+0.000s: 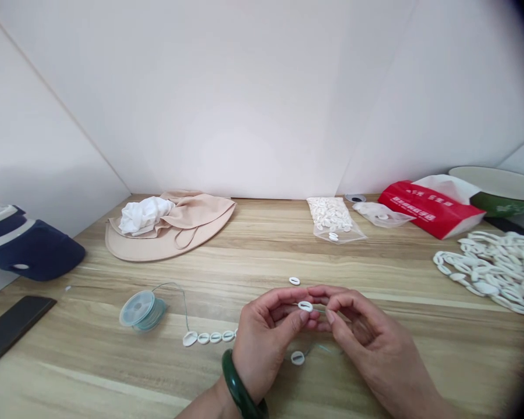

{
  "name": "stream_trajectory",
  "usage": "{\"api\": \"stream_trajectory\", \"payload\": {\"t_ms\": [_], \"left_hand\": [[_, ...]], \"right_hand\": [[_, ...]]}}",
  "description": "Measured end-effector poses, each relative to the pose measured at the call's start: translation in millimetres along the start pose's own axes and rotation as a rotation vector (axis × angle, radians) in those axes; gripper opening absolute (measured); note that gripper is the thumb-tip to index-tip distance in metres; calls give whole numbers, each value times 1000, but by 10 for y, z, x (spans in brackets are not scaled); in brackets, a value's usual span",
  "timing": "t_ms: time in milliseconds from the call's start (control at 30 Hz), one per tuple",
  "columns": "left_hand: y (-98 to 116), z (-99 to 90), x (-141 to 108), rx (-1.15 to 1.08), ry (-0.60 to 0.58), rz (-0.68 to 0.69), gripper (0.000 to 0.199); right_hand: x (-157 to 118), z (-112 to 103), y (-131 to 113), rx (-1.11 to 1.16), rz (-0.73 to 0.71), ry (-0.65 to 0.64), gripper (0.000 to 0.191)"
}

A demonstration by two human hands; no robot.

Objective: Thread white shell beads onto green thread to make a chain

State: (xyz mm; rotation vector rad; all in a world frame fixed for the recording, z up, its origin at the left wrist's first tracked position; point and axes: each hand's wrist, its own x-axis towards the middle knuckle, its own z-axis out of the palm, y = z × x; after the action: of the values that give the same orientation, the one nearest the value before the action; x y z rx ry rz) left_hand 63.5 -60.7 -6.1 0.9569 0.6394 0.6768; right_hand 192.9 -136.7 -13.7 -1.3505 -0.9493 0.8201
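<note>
Between the thumb and fingers of my left hand (271, 326) is a white cowrie shell bead (305, 306). My right hand (369, 337) pinches a thin cord (321, 310) just to the right of that shell. To the left, a row of threaded shells (216, 337) lies on the table and runs behind my left hand. Its cord leads back to a spool of pale blue-green cord (143, 311). Another shell (297, 358) lies below my hands with cord beside it, and a loose shell (294, 281) rests just beyond them.
A bag of shells (329, 216), a smaller bag (382, 214) and a red tissue pack (432, 208) are at the back right, before a green bowl (506, 192). Strung shells (502, 270) pile at right. A beige hat (192, 224) and navy cap (39, 247) lie left.
</note>
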Motion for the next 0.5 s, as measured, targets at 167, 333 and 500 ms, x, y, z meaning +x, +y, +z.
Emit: {"api": "stream_trajectory", "payload": {"t_ms": [167,333,500], "left_hand": [[5,2,5,22,2,13,25],[34,29,-4,69,11,24,24],[35,36,-21,65,2,46,22]], "right_hand": [[8,-12,11,78,38,-8,14],[4,-15,44,95,53,-7,14],[-20,75,55,69,43,95,23]]}}
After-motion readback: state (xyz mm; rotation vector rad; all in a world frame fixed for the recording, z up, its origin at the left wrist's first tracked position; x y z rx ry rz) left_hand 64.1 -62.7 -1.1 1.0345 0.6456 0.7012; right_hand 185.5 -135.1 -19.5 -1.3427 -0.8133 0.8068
